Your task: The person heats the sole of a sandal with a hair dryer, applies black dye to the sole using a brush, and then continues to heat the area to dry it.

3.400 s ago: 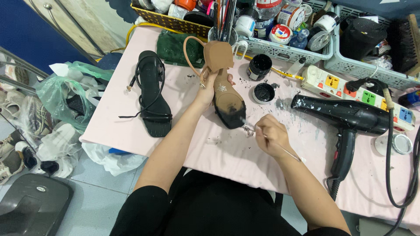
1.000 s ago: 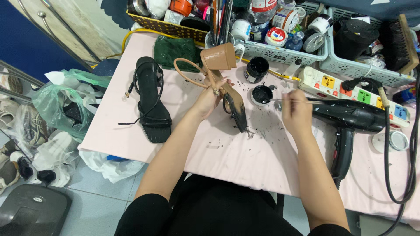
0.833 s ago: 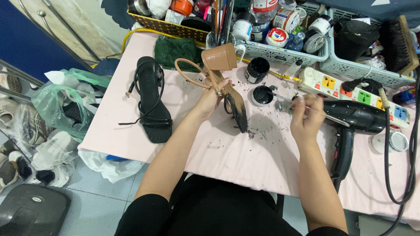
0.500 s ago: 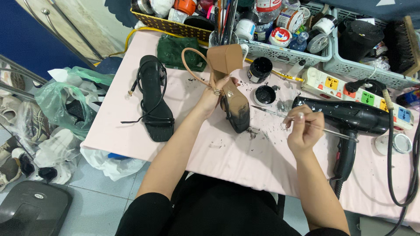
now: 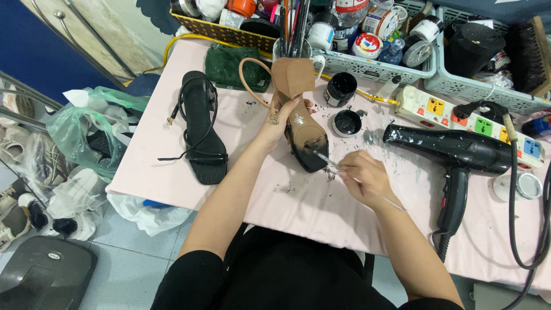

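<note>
My left hand (image 5: pixel 281 117) grips a tan block-heeled sandal (image 5: pixel 301 123) upside down, its sole facing up and partly coated black. My right hand (image 5: pixel 363 178) holds a thin paintbrush (image 5: pixel 344 172) whose tip touches the black part of the sole. A loose tan strap loops off the heel to the left. An open black paint jar (image 5: pixel 340 89) and its black-lined lid (image 5: pixel 347 122) sit just right of the sandal on the pink table (image 5: pixel 321 206).
A black strappy sandal (image 5: pixel 202 129) lies at the left. A black hair dryer (image 5: pixel 459 155) and a white power strip (image 5: pixel 465 115) are at the right. Baskets of bottles, jars and brushes (image 5: pixel 356 40) line the back. Plastic bags with shoes (image 5: pixel 86 143) sit on the floor at left.
My right hand came back from the paint lid area and brought the brush down onto the sole. My left hand tilted the sandal slightly.
</note>
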